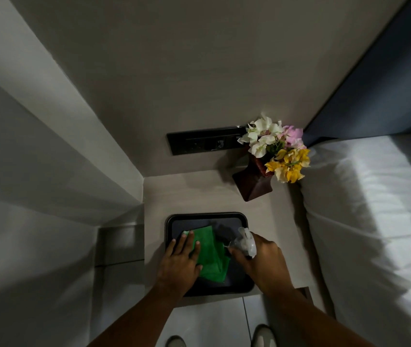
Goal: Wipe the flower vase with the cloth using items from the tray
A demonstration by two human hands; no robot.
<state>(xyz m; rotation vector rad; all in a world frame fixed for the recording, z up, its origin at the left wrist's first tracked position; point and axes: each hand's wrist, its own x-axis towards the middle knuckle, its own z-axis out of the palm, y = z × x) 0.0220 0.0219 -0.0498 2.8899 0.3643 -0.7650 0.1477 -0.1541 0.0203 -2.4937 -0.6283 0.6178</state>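
You were at pickup: left hand (183,259) flat and open on the cloth (212,256), right hand (262,259) gripping the spray bottle (245,242) over the tray (204,217); next, the vase (253,184) needed wiping.

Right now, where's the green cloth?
In the head view, the green cloth lies in the dark tray on the bedside table, under the left hand, with the spray bottle just to its right.

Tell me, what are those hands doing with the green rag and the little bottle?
A person is getting ready to clean the dark red vase of flowers at the back of the bedside shelf. The left hand lies flat on the green cloth in the black tray. The right hand grips a clear spray bottle over the tray. The vase has not been touched yet.
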